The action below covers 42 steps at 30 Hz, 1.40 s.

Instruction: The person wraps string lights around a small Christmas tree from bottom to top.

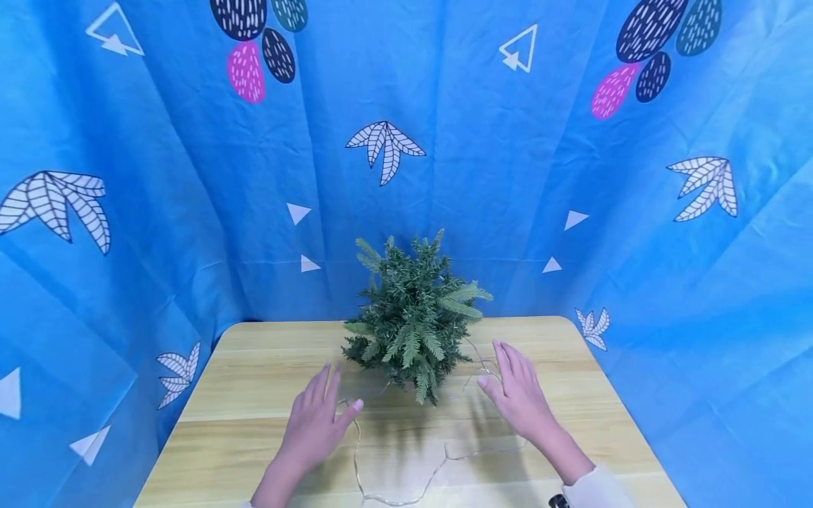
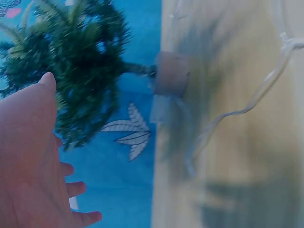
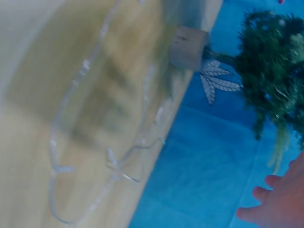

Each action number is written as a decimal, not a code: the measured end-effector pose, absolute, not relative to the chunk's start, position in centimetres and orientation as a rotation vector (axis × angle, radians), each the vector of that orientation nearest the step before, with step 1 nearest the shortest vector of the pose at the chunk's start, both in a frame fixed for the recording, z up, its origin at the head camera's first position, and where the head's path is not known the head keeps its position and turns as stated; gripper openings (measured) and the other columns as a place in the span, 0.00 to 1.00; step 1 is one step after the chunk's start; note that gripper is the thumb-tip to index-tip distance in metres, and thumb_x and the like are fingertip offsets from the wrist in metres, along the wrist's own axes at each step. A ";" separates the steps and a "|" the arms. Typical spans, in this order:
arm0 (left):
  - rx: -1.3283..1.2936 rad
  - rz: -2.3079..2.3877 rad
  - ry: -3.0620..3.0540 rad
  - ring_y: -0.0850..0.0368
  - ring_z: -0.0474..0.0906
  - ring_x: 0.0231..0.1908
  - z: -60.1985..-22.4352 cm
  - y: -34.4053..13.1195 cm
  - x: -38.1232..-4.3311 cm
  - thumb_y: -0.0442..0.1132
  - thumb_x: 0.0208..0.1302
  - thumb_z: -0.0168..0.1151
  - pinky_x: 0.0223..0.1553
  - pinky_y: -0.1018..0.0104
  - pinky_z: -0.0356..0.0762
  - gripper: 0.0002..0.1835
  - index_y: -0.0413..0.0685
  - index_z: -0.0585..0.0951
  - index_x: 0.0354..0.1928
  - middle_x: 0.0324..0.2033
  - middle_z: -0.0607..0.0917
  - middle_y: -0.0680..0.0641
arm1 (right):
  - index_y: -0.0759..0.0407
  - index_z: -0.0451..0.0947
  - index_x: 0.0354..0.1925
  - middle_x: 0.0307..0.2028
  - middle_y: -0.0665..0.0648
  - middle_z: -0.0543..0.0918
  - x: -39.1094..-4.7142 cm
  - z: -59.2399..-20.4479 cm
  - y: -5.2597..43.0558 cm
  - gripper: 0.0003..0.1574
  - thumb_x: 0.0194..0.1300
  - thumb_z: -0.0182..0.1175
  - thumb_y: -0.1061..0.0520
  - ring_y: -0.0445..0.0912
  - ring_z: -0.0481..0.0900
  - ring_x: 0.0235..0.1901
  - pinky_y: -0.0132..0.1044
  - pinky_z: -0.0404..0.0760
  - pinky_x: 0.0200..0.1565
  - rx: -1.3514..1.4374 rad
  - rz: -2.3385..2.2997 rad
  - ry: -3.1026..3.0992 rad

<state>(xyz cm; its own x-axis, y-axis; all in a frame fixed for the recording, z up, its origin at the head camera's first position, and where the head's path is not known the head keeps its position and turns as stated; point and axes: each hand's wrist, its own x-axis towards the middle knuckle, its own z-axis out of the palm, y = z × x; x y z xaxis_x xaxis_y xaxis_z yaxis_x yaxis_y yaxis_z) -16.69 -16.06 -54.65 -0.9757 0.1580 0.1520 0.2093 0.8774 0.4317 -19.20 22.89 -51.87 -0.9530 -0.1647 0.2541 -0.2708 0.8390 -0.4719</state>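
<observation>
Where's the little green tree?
In the head view, the tree stands on the far part of the table, in front of the blue cloth, between and beyond the left hand and right hand.

Table (image 1: 254,360): pale wood grain, rounded far corners.
Cloth (image 1: 483,176): bright blue, softly creased, hanging behind the table and along both sides.
Leaf sprigs (image 1: 384,144): white with dark veins, five of them printed across the cloth.
Drop clusters (image 1: 245,72): two, high up, in pink, navy and teal with white dashes.
Triangles (image 1: 574,219): white, mostly solid, two outlined with a smaller solid one inside.
</observation>
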 end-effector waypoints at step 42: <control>-0.598 -0.582 -2.972 0.40 0.75 0.61 -64.1 -11.8 -11.5 0.73 0.64 0.53 0.61 0.34 0.68 0.45 0.45 0.73 0.69 0.64 0.78 0.42 | 0.62 0.70 0.68 0.61 0.63 0.79 -13.0 -63.8 18.0 0.42 0.63 0.67 0.44 0.59 0.78 0.59 0.58 0.75 0.61 0.744 0.524 -2.793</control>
